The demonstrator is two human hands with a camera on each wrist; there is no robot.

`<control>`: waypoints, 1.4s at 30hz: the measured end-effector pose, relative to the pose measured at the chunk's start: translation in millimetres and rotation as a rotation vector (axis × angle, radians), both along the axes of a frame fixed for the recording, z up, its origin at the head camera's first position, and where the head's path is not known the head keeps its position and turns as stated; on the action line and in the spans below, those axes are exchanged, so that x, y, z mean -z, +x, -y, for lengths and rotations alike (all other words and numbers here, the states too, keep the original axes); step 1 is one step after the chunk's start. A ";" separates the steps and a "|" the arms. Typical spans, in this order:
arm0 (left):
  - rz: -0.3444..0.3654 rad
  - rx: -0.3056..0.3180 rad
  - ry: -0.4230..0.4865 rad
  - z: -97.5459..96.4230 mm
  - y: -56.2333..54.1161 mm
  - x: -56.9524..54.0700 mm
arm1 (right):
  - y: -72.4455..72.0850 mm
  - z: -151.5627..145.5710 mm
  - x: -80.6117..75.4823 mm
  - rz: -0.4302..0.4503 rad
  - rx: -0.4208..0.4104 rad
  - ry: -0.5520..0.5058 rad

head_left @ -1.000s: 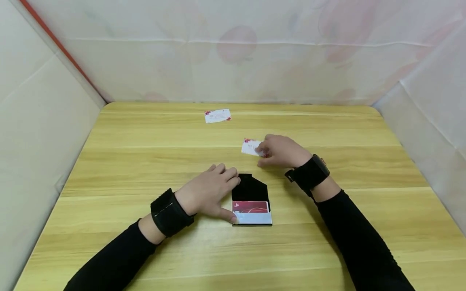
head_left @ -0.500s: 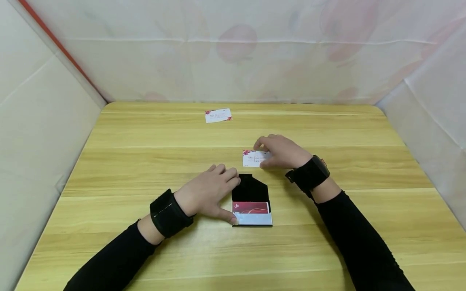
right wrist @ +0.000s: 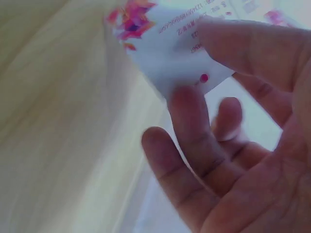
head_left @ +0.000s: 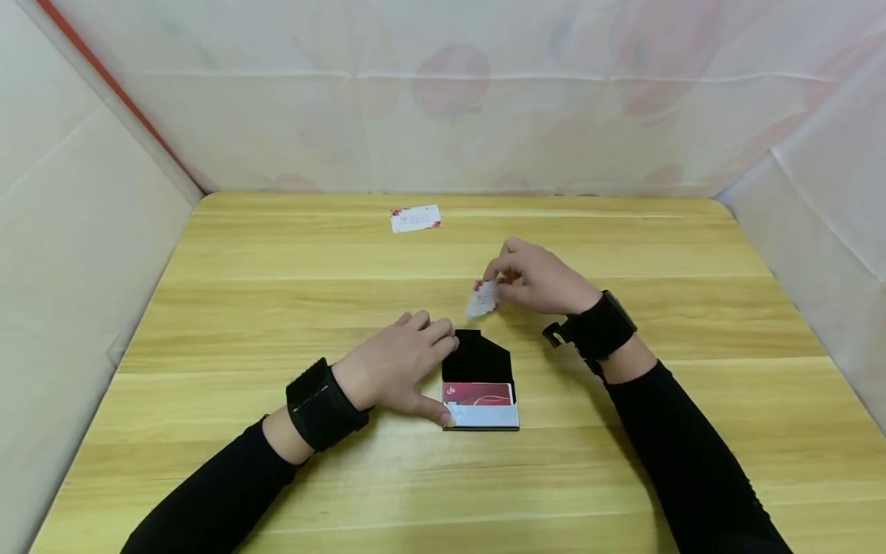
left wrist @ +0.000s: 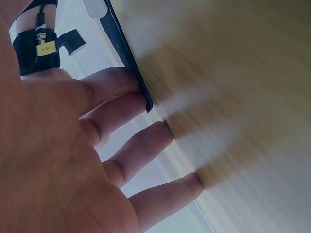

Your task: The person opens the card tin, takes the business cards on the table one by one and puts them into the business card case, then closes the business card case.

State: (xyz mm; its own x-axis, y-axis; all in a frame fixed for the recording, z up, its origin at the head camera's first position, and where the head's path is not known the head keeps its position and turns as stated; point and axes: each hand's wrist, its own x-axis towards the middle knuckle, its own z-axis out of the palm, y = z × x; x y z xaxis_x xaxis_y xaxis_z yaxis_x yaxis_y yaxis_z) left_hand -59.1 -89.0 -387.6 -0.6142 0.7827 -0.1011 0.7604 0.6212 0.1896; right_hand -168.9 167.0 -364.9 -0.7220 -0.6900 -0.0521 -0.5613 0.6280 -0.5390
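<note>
My left hand (head_left: 394, 363) steadies an unfolded card case (head_left: 481, 416) on the table. Its thumb presses the lower left corner, and fairly straight fingers touch the left side of the raised black flap. In the left wrist view, two fingers (left wrist: 121, 104) meet the case's dark edge (left wrist: 129, 60). A red card (head_left: 477, 394) shows in the case, above a pale front panel. Behind the case, my right hand (head_left: 547, 278) pinches a white business card (head_left: 483, 298) with red flowers. The right wrist view puts this card (right wrist: 165, 53) between thumb and fingers, tilted and bent.
Another white flowered business card (head_left: 416, 218) lies flat near the table's back edge. The wooden table (head_left: 277, 254) is bordered by pale cloth walls (head_left: 277, 131) at the back and both sides.
The card under my right hand slid toward the case; it is now lifted off the table and tilted in the fingers. The left hand and the case have stayed put.
</note>
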 end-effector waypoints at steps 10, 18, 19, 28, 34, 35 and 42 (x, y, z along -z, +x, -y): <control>0.005 0.009 0.001 -1.5 -3.1 0.3 | 2.3 0.5 -5.3 0.009 -0.050 -0.110; 0.013 0.009 -0.009 -1.4 -3.7 0.2 | 6.0 3.5 -8.2 0.072 0.002 -0.088; 0.014 0.009 -0.009 -1.3 -3.5 0.3 | 6.4 3.8 -8.6 0.068 -0.003 -0.084; 0.024 -0.002 -0.004 0.8 0.0 0.7 | 11.5 9.4 -11.7 0.063 -0.076 -0.046; 0.015 -0.006 -0.007 2.0 -0.2 0.9 | 12.2 9.9 -16.2 0.050 -0.100 -0.033; 0.012 -0.004 -0.006 2.1 -0.4 0.7 | 12.4 9.8 -17.0 0.047 -0.100 -0.029; 0.009 -0.004 0.000 3.0 0.1 0.2 | 15.6 10.6 -20.0 0.085 -0.138 -0.016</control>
State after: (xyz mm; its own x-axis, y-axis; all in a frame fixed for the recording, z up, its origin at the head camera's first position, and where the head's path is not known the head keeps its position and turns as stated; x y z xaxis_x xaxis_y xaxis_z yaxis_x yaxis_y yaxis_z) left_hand -59.0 -92.1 -387.8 -0.6160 0.7805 -0.1064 0.7564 0.6238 0.1968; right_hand -153.3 156.4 -344.9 -0.6135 -0.7836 -0.0973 -0.5940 0.5392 -0.5970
